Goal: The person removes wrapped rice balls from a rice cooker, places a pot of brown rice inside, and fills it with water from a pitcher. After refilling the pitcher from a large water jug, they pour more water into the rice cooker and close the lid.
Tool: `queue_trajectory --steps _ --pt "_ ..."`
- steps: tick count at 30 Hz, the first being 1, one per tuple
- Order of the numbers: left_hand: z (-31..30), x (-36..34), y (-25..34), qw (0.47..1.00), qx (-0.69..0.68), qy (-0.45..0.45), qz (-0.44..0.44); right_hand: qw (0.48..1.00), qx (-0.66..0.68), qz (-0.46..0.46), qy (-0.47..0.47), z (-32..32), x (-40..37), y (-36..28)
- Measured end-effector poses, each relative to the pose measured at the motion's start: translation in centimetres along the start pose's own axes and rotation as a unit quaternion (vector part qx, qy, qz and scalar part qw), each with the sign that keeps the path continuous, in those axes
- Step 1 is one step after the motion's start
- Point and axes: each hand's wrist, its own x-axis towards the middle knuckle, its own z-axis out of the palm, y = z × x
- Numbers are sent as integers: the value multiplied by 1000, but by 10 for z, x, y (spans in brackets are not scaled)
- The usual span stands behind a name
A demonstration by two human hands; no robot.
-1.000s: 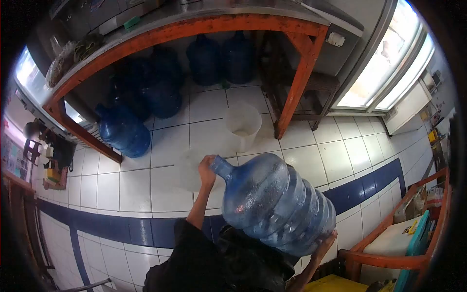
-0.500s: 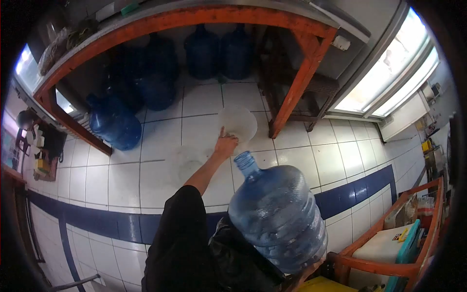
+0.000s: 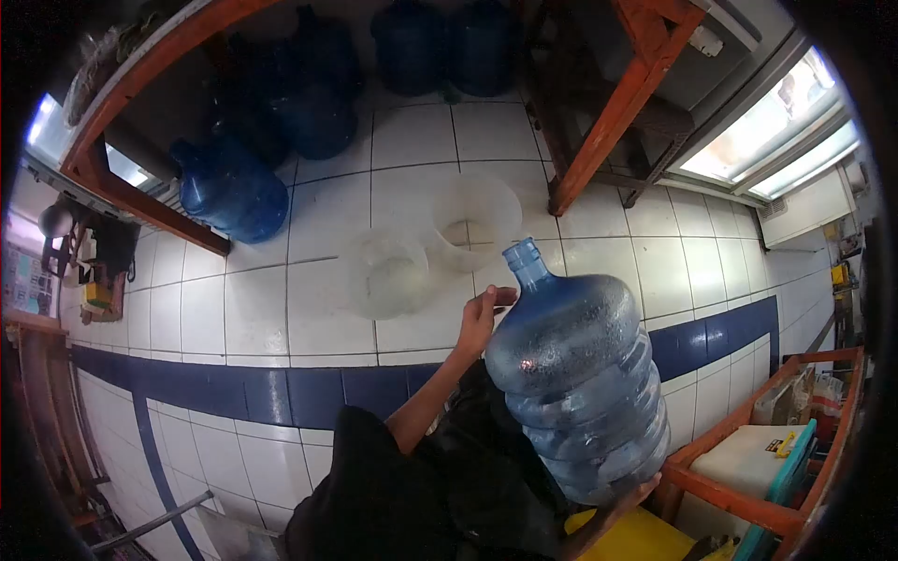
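Both hands are at one big blue jug (image 3: 575,355) in the head view, the only view. Right hand (image 3: 639,494) grips the jug low down, fingers spread against the edge of its base. Left hand (image 3: 485,320) is up by the neck, half open with bent fingers and not wrapped round it; whether the fingertips touch the plastic, I cannot tell. The jug leans in front of the person's dark clothing (image 3: 402,496), tilted, its mouth pointing up and slightly left, its base down to the right. Droplets dot its shoulder.

Just beyond the mouth, a translucent bucket (image 3: 500,210) stands on the white tiles (image 3: 243,290), and a clear tub (image 3: 360,252) stands beside it to the left. Farther off, more blue jugs (image 3: 234,192) stand under an orange-framed table (image 3: 182,51), the back ones in shadow. Across the floor runs a dark blue stripe (image 3: 374,391). Near the right hand are a yellow surface (image 3: 636,538) and an orange rack (image 3: 734,496), which holds a white box (image 3: 744,458).
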Motion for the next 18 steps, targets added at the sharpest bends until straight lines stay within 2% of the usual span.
queue_trajectory --steps 1,3,6,9,10,12,13,15,17,18 --pt "1 2 3 1000 -3 1 -3 1000 -1 -3 -4 1 2 -2" --pt "6 13 20 995 61 -42 -74 1000 -8 -11 -14 6 10 -5" --pt "20 13 80 989 112 -45 -85 999 -13 -21 -24 16 14 -12" --pt "18 21 96 986 143 -41 -78 999 -27 -24 -37 29 20 -15" --pt "18 25 100 987 137 -28 -73 998 -31 -28 -41 35 24 -16" --pt "18 35 106 986 137 -77 -58 998 -39 -31 -48 40 27 -21" --pt "18 42 102 987 133 -69 -53 998 -42 -29 -47 43 29 -23" --pt "13 60 89 986 118 -99 -71 998 -51 -22 -39 48 30 -26" --pt "9 68 81 987 120 -89 -58 998 -63 -15 -27 54 31 -29" --pt "7 71 77 987 103 -91 -78 997 -68 -20 -27 55 33 -30"
